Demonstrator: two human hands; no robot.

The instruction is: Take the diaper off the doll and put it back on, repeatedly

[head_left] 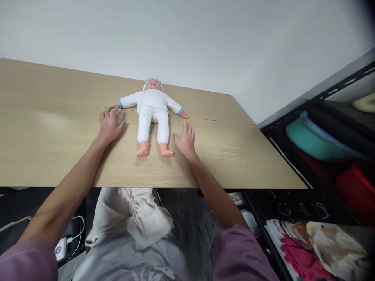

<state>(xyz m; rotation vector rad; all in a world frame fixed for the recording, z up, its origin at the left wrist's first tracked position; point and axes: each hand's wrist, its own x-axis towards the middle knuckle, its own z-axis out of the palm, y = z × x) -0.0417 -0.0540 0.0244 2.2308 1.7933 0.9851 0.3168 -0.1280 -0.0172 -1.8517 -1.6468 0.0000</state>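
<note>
Wall: plain white, rising behind the far edge of the table.
Table: light wood grain, wide, with a thin seam running across it; its near edge cuts across the middle of the view.
Shelf unit: dark frame at the right, just beside the table's right end, holding a teal tub and something red below it.
Person: purple sleeves at the bottom corners, grey top between them, both bare forearms stretched out over the table.
Doll: a baby doll in a white suit and white cap, lying on its back near the table's far edge, arms spread wide, legs straight, bare feet pointing toward the person.
Left hand: open, palm down and flat on the table, fingers reaching up to just beside the doll's outstretched arm; holding nothing.
Right hand: open, fingers spread, resting on the table just beside the doll's leg and below its other arm; holding nothing.
</note>
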